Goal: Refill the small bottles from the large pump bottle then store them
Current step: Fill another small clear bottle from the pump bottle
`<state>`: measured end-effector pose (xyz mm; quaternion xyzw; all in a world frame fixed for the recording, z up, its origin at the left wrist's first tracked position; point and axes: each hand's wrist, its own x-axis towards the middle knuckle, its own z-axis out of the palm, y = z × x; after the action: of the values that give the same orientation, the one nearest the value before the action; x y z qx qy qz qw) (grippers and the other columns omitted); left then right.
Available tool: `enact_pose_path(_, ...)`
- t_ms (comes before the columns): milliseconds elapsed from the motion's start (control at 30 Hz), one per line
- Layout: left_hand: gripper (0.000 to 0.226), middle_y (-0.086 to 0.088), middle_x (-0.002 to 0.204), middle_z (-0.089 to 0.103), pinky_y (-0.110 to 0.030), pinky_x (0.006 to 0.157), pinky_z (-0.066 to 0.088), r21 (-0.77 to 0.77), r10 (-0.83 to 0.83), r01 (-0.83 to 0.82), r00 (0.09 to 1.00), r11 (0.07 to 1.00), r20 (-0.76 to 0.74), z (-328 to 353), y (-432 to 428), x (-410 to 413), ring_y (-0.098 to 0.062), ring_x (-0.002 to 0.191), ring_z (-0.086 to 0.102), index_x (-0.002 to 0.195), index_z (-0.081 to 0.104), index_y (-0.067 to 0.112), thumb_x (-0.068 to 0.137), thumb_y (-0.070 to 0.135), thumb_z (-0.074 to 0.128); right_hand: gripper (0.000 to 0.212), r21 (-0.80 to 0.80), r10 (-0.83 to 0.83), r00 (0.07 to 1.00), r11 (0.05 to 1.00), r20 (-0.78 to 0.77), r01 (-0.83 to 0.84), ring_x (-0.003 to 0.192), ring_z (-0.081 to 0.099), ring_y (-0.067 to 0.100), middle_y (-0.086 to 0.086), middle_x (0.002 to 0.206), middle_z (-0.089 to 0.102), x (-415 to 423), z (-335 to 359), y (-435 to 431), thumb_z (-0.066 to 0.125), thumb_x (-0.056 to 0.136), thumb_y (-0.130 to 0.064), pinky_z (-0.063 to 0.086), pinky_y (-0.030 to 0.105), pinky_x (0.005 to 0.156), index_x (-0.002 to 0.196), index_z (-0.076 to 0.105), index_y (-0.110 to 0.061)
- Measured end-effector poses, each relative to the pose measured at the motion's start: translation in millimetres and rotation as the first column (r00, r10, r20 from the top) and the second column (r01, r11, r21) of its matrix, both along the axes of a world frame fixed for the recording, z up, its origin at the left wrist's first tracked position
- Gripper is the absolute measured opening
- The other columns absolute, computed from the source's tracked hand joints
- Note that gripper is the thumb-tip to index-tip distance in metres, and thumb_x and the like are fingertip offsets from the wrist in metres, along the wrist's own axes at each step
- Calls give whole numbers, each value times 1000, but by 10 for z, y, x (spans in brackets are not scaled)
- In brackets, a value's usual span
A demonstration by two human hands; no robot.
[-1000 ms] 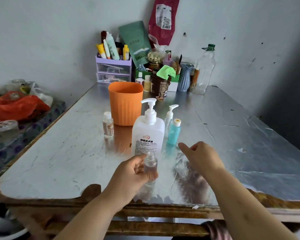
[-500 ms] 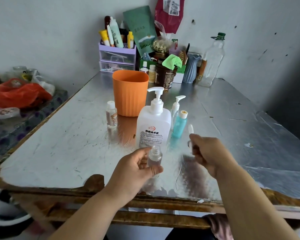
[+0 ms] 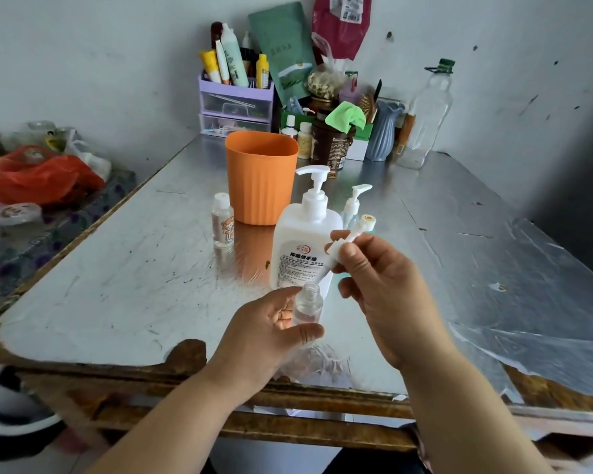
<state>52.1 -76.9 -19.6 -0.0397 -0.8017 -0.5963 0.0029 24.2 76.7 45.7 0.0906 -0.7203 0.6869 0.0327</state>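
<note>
My left hand [image 3: 274, 328] grips a small clear bottle [image 3: 308, 304] with its neck uncapped, held just above the table's front edge. My right hand [image 3: 380, 285] holds that bottle's white spray top [image 3: 348, 239] tilted, with its thin tube pointing down at the open neck. Right behind stands the large white pump bottle [image 3: 305, 234]. A small clear pump bottle [image 3: 353, 205] stands behind it, and a teal bottle is mostly hidden by my right hand. Another small clear bottle with a white cap [image 3: 222, 225] stands to the left.
An orange ribbed cup [image 3: 261, 177] stands behind the pump bottle on the metal-covered table [image 3: 124, 268]. At the back wall are a purple drawer organiser [image 3: 235, 107] with tubes, jars, a blue vase [image 3: 384, 135] and an empty plastic bottle [image 3: 425, 114]. Red bags [image 3: 38, 179] lie left.
My right hand has picked up the spray top from the table and lifted it over the small bottle. My left hand has kept hold of the bottle.
</note>
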Motion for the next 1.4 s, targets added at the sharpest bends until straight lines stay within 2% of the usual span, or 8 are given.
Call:
enact_pose_path(200, 55, 41, 110, 60, -9, 86, 40, 5, 6, -6, 1000, 1000, -6, 16, 2, 13, 16, 105, 56, 120, 59, 47, 66, 53, 72, 11, 277, 10, 995, 961, -96, 17, 58, 49, -1, -8, 76, 66, 57, 12, -56, 56, 93, -28, 44, 12, 58, 95, 66, -22)
enact_pose_path(400, 56, 28, 113, 67, -26, 97, 48, 30, 13, -13, 1000, 999, 5, 21, 5, -5, 6, 104, 62, 121, 63, 41, 66, 49, 73, 14, 433, 72, 996, 901, -56, -41, 70, 55, -12, -18, 83, 66, 71, -11, -36, 55, 94, -28, 42, 3, 61, 104, 66, -28)
enact_pose_path(633, 42, 31, 104, 69, -15, 80, 43, 55, -27, 28, 1000, 998, -8, 63, -20, -61, 9, 98, 63, 104, 64, 51, 74, 26, 80, 15, 564, 143, 990, 817, 3, -120, 71, 55, -16, -20, 87, 65, 22, 31, 29, 57, 93, -32, 41, 2, 59, 105, 65, -30)
enact_pose_path(900, 39, 42, 100, 63, -8, 78, 39, -2, -57, 57, 998, 998, -36, 49, -37, -83, 17, 100, 57, 107, 63, 53, 79, 30, 77, 32, 570, 142, 990, 812, 13, -124, 86, 60, -1, -22, 94, 65, 16, 16, 45, 61, 76, -59, 54, 21, 75, 101, 59, -40)
enact_pose_path(1033, 43, 40, 104, 63, -14, 84, 38, 13, -75, 75, 996, 997, -38, 29, -44, -117, 17, 103, 57, 104, 63, 57, 78, 27, 78, 7, 592, 127, 992, 800, -12, -95, 81, 62, 4, -15, 91, 66, 29, -12, 29, 60, 90, -39, 47, 14, 69, 96, 61, -35)
enact_pose_path(1167, 45, 36, 106, 66, -14, 83, 39, 9, -90, 91, 994, 996, -59, 54, -36, -130, 16, 98, 58, 109, 62, 55, 78, 26, 78, 17, 554, 59, 998, 832, -31, -32, 80, 63, 9, -9, 89, 67, 31, -42, 18, 64, 86, -40, 52, 24, 72, 97, 63, -27)
enact_pose_path(1267, 45, 24, 106, 70, -18, 84, 41, 6, -74, 75, 995, 997, -65, 29, -38, -124, 5, 90, 61, 116, 64, 47, 78, 29, 77, 21, 581, 7, 997, 813, -77, 39, 78, 61, 4, -12, 84, 65, 62, -44, -25, 67, 82, -45, 45, 16, 63, 93, 59, -29)
enact_pose_path(1400, 41, 30, 109, 67, -15, 88, 43, 8, -77, 78, 994, 997, -76, -8, -42, -110, 10, 107, 59, 115, 66, 45, 79, 30, 77, 28, 583, 40, 999, 812, -33, -14, 81, 60, -3, -21, 90, 64, 97, -35, -39, 69, 77, -51, 46, 13, 65, 97, 55, -37)
